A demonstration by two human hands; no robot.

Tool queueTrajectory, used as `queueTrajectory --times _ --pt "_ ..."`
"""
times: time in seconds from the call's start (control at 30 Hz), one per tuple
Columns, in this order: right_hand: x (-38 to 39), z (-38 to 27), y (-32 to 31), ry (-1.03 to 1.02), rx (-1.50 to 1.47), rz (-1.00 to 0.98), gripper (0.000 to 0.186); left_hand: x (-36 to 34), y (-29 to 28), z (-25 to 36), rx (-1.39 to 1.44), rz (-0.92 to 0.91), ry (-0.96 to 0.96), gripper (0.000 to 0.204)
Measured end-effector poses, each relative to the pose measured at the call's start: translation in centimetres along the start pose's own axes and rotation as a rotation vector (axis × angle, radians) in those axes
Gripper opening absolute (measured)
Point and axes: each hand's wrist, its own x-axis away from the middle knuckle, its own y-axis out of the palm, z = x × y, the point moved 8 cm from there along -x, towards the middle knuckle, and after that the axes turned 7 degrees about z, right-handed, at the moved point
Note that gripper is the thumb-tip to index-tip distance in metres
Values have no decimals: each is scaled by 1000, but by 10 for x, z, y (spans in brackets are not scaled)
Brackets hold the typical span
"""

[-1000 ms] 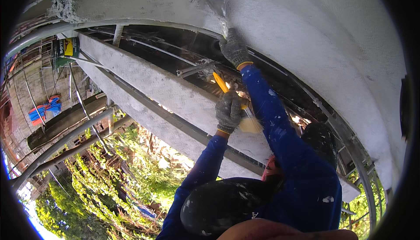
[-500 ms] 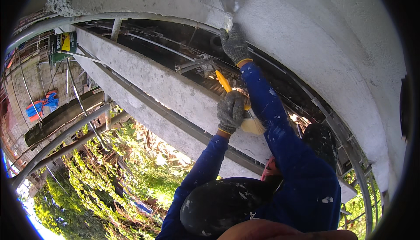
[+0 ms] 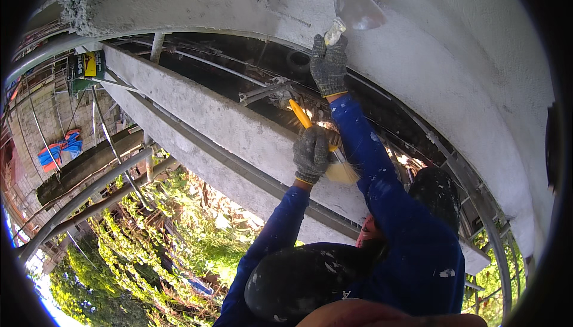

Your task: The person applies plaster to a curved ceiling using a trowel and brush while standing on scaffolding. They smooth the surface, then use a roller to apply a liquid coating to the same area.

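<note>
My right hand (image 3: 328, 64), in a grey knit glove, grips the white-crusted handle of a putty knife (image 3: 356, 6). Its wide metal blade lies against or just off the grey plastered surface (image 3: 441, 46) along the top; which, I cannot tell. Lower and slightly left, my left hand (image 3: 311, 154), also gloved, is closed on a wide paintbrush (image 3: 300, 113) with a yellow handle and pale bristles, partly behind my right forearm. The brush is over a long rough concrete beam (image 3: 197, 106), below a dark gap.
A dark green bucket (image 3: 80, 70) with a yellow label sits at the beam's far left end. Metal scaffold pipes (image 3: 95, 193) cross the left and curve down the right. A blue and orange bundle (image 3: 59, 151) lies beyond them. Sunlit plants (image 3: 137, 237) show far below.
My right hand has shifted right, and the knife's blade has swung right with its angle changed. My left hand with the brush has barely moved.
</note>
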Motion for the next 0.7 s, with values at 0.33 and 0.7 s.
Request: queueTrajectory --times 0.33,0.7 --pt "-12 1 -1 -87 -61 85 46 -5 6 -7 98 -28 -164 17" --pt "-23 -3 40 -174 105 -35 44 4 6 -9 -22 -54 -23 22"
